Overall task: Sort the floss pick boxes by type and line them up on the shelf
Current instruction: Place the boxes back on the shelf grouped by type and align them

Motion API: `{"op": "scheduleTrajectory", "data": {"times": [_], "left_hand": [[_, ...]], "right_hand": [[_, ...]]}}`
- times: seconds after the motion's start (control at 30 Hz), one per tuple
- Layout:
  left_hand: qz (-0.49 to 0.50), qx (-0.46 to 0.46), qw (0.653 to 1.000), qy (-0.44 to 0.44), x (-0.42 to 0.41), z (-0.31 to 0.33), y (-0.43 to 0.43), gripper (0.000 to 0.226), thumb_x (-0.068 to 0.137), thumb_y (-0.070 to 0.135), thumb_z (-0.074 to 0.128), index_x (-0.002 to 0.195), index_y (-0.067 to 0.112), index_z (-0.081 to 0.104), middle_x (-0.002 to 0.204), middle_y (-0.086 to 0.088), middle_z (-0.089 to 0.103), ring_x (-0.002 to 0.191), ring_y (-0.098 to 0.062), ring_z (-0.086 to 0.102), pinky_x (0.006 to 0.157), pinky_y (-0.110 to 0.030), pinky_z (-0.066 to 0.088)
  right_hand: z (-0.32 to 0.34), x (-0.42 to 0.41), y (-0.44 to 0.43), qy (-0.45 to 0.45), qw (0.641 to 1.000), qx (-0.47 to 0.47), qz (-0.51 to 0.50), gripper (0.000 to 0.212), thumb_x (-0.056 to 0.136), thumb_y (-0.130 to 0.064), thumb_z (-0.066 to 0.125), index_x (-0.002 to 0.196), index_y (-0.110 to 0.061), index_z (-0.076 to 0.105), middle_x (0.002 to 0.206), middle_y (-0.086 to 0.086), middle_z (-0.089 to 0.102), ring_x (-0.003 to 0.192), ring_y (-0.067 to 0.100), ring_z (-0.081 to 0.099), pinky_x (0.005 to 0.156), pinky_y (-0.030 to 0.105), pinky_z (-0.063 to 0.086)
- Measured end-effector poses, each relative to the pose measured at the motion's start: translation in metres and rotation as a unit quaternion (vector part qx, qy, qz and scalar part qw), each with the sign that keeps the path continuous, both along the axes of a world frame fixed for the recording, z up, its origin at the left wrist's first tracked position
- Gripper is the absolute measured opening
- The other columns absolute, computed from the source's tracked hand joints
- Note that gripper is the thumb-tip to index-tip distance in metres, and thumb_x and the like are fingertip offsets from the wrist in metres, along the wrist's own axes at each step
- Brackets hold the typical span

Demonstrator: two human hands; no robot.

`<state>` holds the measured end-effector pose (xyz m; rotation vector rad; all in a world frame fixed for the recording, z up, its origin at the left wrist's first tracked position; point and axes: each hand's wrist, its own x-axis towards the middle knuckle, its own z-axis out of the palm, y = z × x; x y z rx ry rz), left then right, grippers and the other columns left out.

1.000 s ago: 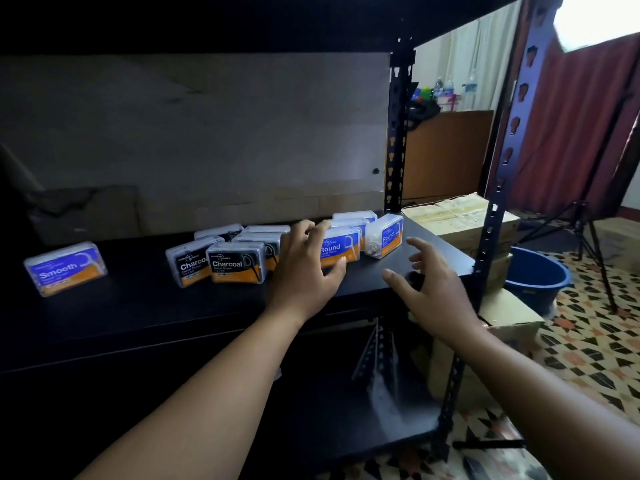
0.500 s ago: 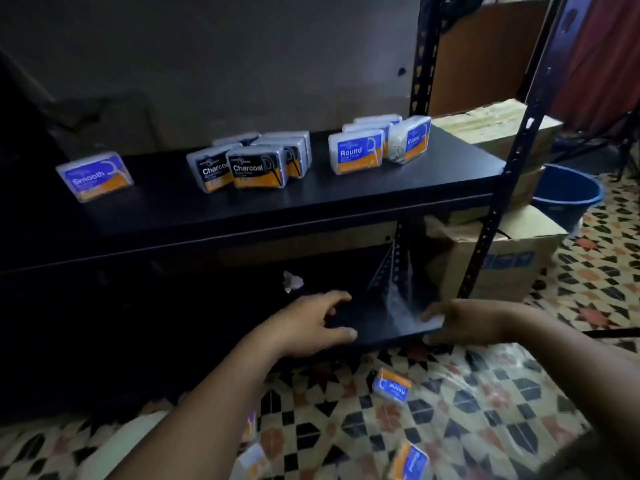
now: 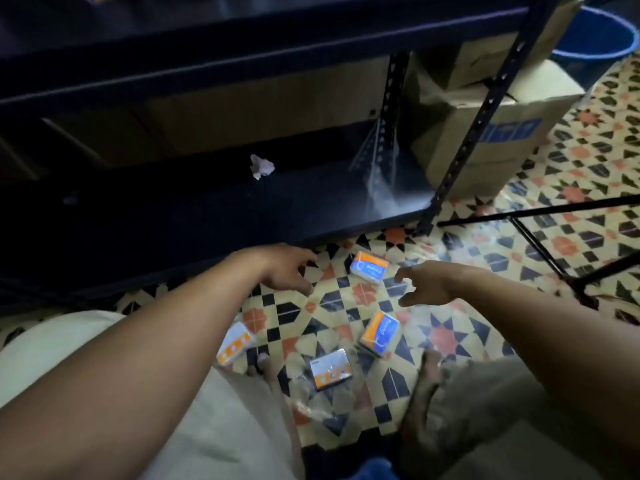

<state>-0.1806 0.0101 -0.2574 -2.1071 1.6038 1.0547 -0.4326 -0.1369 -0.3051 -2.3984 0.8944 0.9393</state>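
The person bent low over the tile floor [image 3: 450,337], both arms reaching towards four floss pick boxes scattered on it. The left hand [image 3: 287,271] hung above the tiles, fingers loosely apart and holding nothing; the right hand [image 3: 426,284] was the same, thumb and fingers spread and empty. Between them, at twelve o'clock of the scatter, lay the far box [image 3: 369,266], orange and blue, touching neither hand. The right box [image 3: 379,332] lay tilted at three o'clock, the near box [image 3: 331,370] at six with its back up, and the left box [image 3: 235,344] at nine, partly hidden by the left forearm. Beyond the hands the bottom shelf [image 3: 207,216] carried only a paper scrap [image 3: 261,166]. At two o'clock stood a cardboard carton [image 3: 485,140], with a blue tub [image 3: 595,36] behind it.
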Motion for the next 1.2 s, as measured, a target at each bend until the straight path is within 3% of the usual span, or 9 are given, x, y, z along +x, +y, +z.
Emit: {"op": "scheduleTrajectory", "data": {"times": [0.27, 0.5, 0.77, 0.83, 1.0, 1.1, 1.2], "left_hand": [[0.027, 0.014, 0.999, 0.044, -0.018, -0.070, -0.006, 0.076, 0.090, 0.047, 0.066, 0.154, 0.027, 0.030, 0.153, -0.004, 0.043, 0.135, -0.023, 0.046, 0.102, -0.029, 0.038], [0.029, 0.068, 0.996, 0.053, -0.032, -0.118, 0.009, 0.077, 0.089, 0.046, 0.068, 0.153, 0.026, 0.032, 0.153, -0.006, 0.042, 0.133, -0.025, 0.047, 0.100, -0.032, 0.042], [-0.024, 0.046, 0.998, 0.047, -0.056, -0.162, 0.029, 0.091, 0.069, 0.056, 0.082, 0.143, 0.023, 0.040, 0.138, -0.007, 0.052, 0.119, -0.027, 0.053, 0.089, -0.036, 0.048], [-0.043, 0.039, 0.998, 0.030, -0.067, -0.174, 0.040, 0.098, 0.063, 0.061, 0.083, 0.140, 0.023, 0.036, 0.133, -0.007, 0.050, 0.117, -0.029, 0.051, 0.087, -0.040, 0.049], [-0.051, 0.043, 0.998, 0.015, -0.085, -0.204, 0.065, 0.111, 0.061, 0.058, 0.084, 0.146, 0.027, 0.020, 0.145, -0.005, 0.039, 0.132, -0.031, 0.038, 0.095, -0.043, 0.045], [-0.032, 0.028, 0.999, 0.021, -0.085, -0.209, 0.068, 0.106, 0.068, 0.051, 0.082, 0.150, 0.026, 0.020, 0.148, -0.006, 0.036, 0.135, -0.031, 0.037, 0.099, -0.043, 0.044], [0.028, -0.028, 0.999, 0.023, -0.081, -0.207, 0.060, 0.081, 0.073, 0.041, 0.077, 0.136, 0.022, 0.031, 0.135, -0.006, 0.045, 0.123, -0.029, 0.043, 0.080, -0.037, 0.043]], "right_hand": [[-0.057, 0.005, 0.003, -0.025, 0.997, 0.042, -0.060, 0.068, 0.086, -0.044, 0.069, 0.145, -0.023, 0.040, 0.143, 0.004, 0.051, 0.123, 0.024, 0.052, 0.087, 0.028, 0.040], [-0.090, 0.001, 0.008, -0.029, 0.996, 0.047, -0.076, 0.073, 0.079, -0.039, 0.076, 0.143, -0.023, 0.043, 0.136, 0.009, 0.056, 0.119, 0.027, 0.055, 0.097, 0.037, 0.046], [-0.117, -0.002, 0.020, -0.036, 0.997, 0.033, -0.066, 0.091, 0.074, -0.042, 0.081, 0.149, -0.033, 0.030, 0.143, 0.006, 0.045, 0.121, 0.029, 0.053, 0.095, 0.041, 0.049], [-0.123, -0.001, 0.026, -0.033, 0.997, 0.032, -0.058, 0.093, 0.074, -0.042, 0.081, 0.149, -0.038, 0.026, 0.142, 0.006, 0.041, 0.118, 0.029, 0.055, 0.090, 0.041, 0.051], [-0.139, 0.002, 0.037, -0.035, 0.999, 0.030, -0.021, 0.094, 0.076, -0.038, 0.080, 0.151, -0.042, 0.023, 0.147, 0.006, 0.034, 0.122, 0.030, 0.052, 0.086, 0.038, 0.051], [-0.147, 0.003, 0.040, -0.006, 1.000, 0.030, -0.001, 0.091, 0.077, -0.038, 0.078, 0.150, -0.042, 0.024, 0.150, 0.007, 0.029, 0.123, 0.030, 0.050, 0.088, 0.039, 0.052], [-0.150, 0.003, 0.038, -0.002, 0.999, 0.037, 0.007, 0.082, 0.081, -0.040, 0.074, 0.149, -0.040, 0.028, 0.149, 0.007, 0.029, 0.122, 0.029, 0.050, 0.089, 0.040, 0.052]]}}
